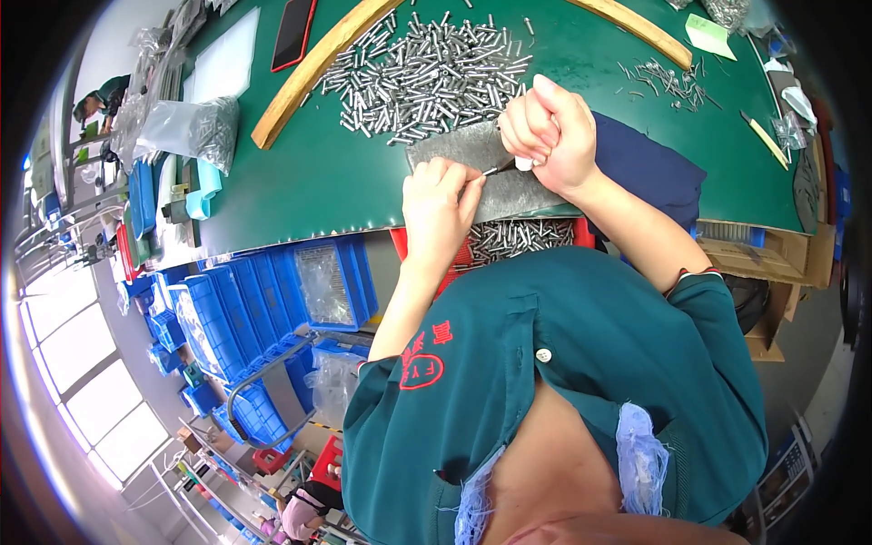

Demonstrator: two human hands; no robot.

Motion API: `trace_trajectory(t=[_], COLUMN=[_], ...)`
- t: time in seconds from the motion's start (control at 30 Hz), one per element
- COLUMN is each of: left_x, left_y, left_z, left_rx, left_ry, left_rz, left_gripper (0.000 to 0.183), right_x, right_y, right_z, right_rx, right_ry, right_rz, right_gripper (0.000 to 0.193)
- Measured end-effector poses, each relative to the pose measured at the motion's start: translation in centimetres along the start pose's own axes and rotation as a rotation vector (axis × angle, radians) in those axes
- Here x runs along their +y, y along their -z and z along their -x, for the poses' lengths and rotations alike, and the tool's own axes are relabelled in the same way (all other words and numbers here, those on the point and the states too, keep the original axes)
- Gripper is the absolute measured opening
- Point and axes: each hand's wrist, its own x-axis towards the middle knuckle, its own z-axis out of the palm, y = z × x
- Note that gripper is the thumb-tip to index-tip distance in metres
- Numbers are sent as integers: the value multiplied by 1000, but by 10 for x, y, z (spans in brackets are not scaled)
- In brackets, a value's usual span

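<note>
My left hand (438,204) is closed, with thumb and forefinger pinching a small silver metal pin (490,171) over a grey work pad (536,193) at the table's near edge. My right hand (551,136) is wrapped round a slim tool with a dark, narrow tip (507,166); its tip meets the pin or lies right beside it. The fingers hide most of the tool, and its kind is not clear. Beyond the pad lies a big heap of small silver metal pins (436,77). Below the table edge, a red bin (400,241) holds more metal pins (522,236).
Two wooden strips (318,68) (636,32) flank the heap on the green table (300,186). Dark blue cloth (640,168) lies by my right forearm. Thin metal bits (672,82) and a yellow-handled cutter (765,139) are at right; a phone (295,34) and bagged parts (213,132) at left.
</note>
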Motion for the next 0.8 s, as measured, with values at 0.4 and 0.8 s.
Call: trace_trajectory(t=[0.4,0.8], left_x=[12,-56], left_y=[18,27], left_z=[4,-18], left_rx=[-232,134], left_ry=[-105,88], left_rz=[93,-323], left_gripper=[10,7], right_x=[3,2], right_y=[1,-1], right_z=[0,1], right_rx=[-8,-6], right_ry=[-39,-43], right_rz=[14,24], right_gripper=[47,46])
